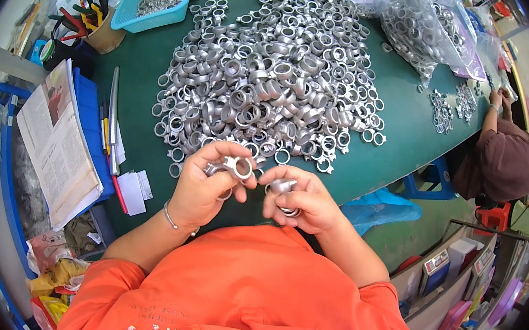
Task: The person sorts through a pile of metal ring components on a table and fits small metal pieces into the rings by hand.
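A big heap of silver-grey metal rings (267,81), many with a small lug on the rim, covers the middle of the green table. In front of its near edge, my left hand (208,181) is closed around several of these metal rings (240,167), one facing up between thumb and fingers. Just to the right, my right hand (309,202) has its fingers curled over a few more metal rings (284,186), partly hidden by the fingers. The two hands are close together but apart.
A turquoise basket (122,18) of small parts stands at the back left, beside a holder with pliers (93,15). Newspapers (60,143) lie in a blue tray at left. Clear bags (414,32) of rings sit at back right. Another person (504,151) works at the right edge.
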Tool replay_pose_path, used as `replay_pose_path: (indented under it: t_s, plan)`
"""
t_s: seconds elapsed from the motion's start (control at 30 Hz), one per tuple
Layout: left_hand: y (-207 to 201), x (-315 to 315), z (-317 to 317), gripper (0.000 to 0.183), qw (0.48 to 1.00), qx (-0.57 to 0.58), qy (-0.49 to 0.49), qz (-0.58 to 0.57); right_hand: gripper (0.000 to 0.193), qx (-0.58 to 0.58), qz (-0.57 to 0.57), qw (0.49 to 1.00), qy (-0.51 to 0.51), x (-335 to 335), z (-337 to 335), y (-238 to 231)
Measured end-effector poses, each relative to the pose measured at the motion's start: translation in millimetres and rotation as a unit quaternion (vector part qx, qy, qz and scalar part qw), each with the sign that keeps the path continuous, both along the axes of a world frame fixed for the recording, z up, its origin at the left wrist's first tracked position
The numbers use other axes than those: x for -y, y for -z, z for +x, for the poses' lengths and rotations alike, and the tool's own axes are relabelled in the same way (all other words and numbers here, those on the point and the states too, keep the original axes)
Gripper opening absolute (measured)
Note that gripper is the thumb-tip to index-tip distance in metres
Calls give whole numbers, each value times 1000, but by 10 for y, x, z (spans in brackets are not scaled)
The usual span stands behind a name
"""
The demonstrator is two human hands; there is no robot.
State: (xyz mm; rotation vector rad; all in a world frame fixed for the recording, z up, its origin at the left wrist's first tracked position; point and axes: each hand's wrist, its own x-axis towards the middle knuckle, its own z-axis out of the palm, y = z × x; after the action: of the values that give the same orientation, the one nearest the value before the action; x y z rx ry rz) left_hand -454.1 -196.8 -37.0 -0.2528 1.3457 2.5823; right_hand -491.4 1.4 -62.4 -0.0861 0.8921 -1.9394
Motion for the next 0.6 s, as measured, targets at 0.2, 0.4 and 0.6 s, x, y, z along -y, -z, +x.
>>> replay_pose_path:
  t_s: [0.2,0.4,0.6]
  plan:
    - [-30,-423,-241,17,759,-437,-25,-482,38,221,-70,956,179,290,38,-23]
    - [-116,-458,-308,11,756,-470,-52,-453,19,177,-226,935,206,-330,167,96]
    - [-17,-257,-204,4,855,-319,-85,-400,9,162,-27,780,603,-1411,492,333]
